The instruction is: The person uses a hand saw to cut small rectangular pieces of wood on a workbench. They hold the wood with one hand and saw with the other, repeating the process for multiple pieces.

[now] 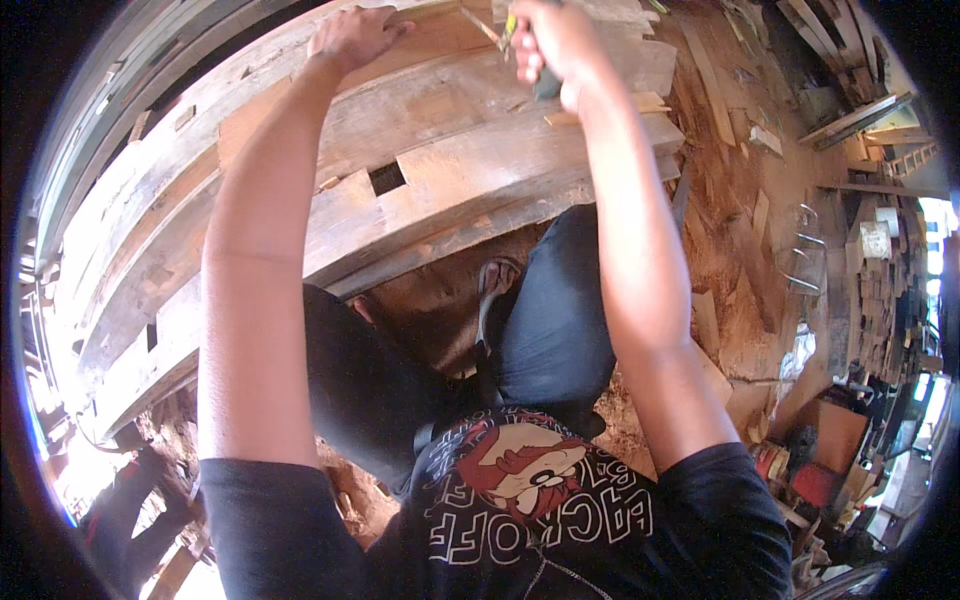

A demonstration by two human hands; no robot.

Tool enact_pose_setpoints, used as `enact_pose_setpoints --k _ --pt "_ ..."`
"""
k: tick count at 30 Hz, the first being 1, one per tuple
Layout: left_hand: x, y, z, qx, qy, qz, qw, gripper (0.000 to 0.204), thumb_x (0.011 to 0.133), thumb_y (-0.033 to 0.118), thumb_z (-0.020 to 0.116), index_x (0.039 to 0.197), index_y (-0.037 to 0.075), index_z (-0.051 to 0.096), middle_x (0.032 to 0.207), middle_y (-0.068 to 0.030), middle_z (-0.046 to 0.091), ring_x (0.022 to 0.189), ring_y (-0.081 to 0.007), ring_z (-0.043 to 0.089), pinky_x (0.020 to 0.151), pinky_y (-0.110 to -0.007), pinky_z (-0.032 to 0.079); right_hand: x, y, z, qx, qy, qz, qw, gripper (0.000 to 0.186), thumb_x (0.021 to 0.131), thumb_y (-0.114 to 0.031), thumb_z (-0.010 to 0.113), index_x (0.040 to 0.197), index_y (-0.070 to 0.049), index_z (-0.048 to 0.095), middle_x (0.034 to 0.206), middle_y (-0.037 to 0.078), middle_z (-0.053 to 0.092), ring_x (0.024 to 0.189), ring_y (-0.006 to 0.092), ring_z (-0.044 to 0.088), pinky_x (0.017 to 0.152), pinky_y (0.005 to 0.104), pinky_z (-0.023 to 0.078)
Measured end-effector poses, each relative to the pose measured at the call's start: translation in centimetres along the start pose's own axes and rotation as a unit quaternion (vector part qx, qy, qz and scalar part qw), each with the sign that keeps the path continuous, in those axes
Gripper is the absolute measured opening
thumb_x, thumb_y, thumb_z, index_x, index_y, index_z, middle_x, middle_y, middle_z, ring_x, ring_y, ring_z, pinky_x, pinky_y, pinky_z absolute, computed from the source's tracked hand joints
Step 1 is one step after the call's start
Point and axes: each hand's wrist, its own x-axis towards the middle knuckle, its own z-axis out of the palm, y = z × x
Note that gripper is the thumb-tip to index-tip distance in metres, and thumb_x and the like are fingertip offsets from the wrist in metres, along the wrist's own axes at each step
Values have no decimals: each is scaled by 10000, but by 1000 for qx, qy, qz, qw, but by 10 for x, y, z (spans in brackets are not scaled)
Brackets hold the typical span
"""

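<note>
At the top, my left hand (357,38) lies palm down on a wooden board (430,45), its fingers stretched out and holding nothing. My right hand (550,45), to the right of it, is wrapped round a tool (546,86) with a dark green grip, a yellow-green part and a thin metal end. That end points left toward my other hand, just above the board. My fingers and the top edge of the picture hide much of the tool, so its exact kind is unclear. Below my hands, a thick plank (460,180) has a square hole (387,178) cut through it.
My knees are bent beside the stacked planks. A thin wood strip (610,108) lies near my right wrist. Shavings and scraps cover the brown floor (740,250). Further right are a white bucket (875,239), stacked timber (880,330) and a red object (815,484).
</note>
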Motion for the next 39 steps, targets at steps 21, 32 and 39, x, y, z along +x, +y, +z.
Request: enact_pose_setpoints --k 21,32,39 --pt "5 -7 2 -5 -7 9 1000 615 941 693 522 1248 199 723 1194 -197 727 1124 -416 683 964 -542 547 18 72 -9 -103 38 -109 988 288 977 -218 638 755 -58 550 586 -18 498 454 82 482 419 276 382" --pt "13 -11 4 0 -2 -14 1000 632 932 708 544 1139 150 760 1066 -222 748 1029 -440 706 914 -556 560 21 107 16 -488 92 -305 812 248 907 -266 698 873 -21 674 668 204 661 638 392 691 594 484 524" --pt "13 -11 1 5 11 4 1000 645 934 720 526 1164 162 751 1109 -213 743 1063 -416 699 927 -547 548 20 100 2 -455 92 -371 804 258 916 -268 696 857 -23 645 628 196 628 646 389 693 585 473 521"
